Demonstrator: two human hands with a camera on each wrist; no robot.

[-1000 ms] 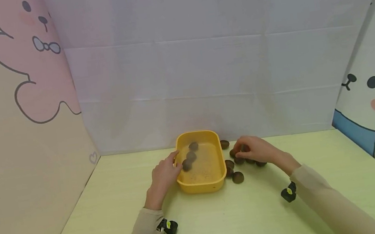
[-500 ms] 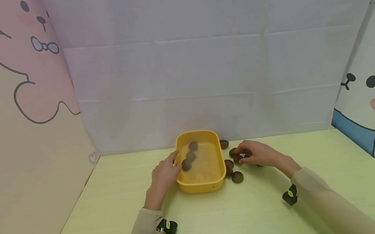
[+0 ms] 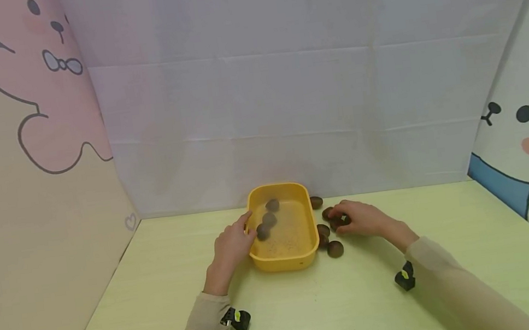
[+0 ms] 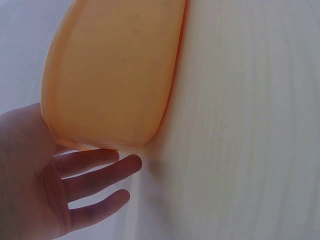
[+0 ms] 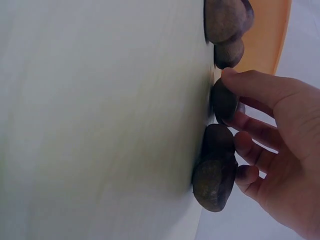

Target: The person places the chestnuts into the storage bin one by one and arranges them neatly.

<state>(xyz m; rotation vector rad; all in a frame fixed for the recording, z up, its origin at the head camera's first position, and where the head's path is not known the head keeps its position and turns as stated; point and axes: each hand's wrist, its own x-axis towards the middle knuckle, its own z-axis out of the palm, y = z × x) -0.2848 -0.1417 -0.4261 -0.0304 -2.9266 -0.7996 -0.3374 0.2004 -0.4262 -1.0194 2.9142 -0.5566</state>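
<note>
A yellow plastic tub [image 3: 284,264] stands near the back of the table, with three dark round chestnuts [image 3: 269,220] looking hazy inside it. My left hand [image 3: 231,246] holds the tub's left side, thumb at the rim; in the left wrist view several fingers lie loosely spread beyond the wall. To the tub's right, my right hand [image 3: 362,218] is low over a group of brown chestnuts. Its thumb and index finger pinch one chestnut [image 5: 225,102] on the table, while the other fingers lie close to two more chestnuts [image 5: 215,182]. The hand partly hides this group in the head view.
Several loose chestnuts [image 3: 335,249] lie close against the tub's right side, and one chestnut [image 3: 316,202] sits by its far right corner. A pale hanging sheet [image 3: 236,97] closes off the back of the table [image 3: 302,314]. Printed panels stand at both sides.
My right hand has come down and shifted slightly left over the chestnuts, its thumb and index finger now around one. The left hand and the tub have stayed in place.
</note>
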